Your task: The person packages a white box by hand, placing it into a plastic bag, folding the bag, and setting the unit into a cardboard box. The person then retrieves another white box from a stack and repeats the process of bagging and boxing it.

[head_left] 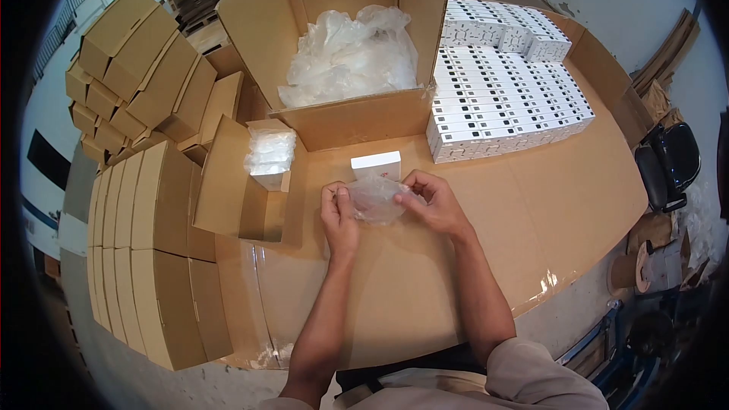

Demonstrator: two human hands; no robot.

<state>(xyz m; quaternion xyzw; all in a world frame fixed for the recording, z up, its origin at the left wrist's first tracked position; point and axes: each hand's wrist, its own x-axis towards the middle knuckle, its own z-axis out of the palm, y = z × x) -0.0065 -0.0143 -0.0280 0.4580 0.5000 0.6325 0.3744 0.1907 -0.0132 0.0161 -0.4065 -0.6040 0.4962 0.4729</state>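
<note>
A clear plastic bag (377, 201) is stretched between my two hands. My left hand (339, 209) pinches its left edge between thumb and fingers. On the other side, my right hand (433, 201) grips the bag's right edge. Just beyond the bag, a small white box (377, 162) stands on the cardboard-covered table (547, 205); the bag hides its lower part. To the left, an open brown carton (258, 216) holds several white boxes wrapped in clear plastic (271, 153).
A large open cardboard box (357, 125) holds a heap of clear plastic bags (353, 53). Rows of white boxes (509, 99) are stacked at the back right. Brown cartons (144, 250) pile up along the left. A black chair (668, 163) stands beyond the right edge.
</note>
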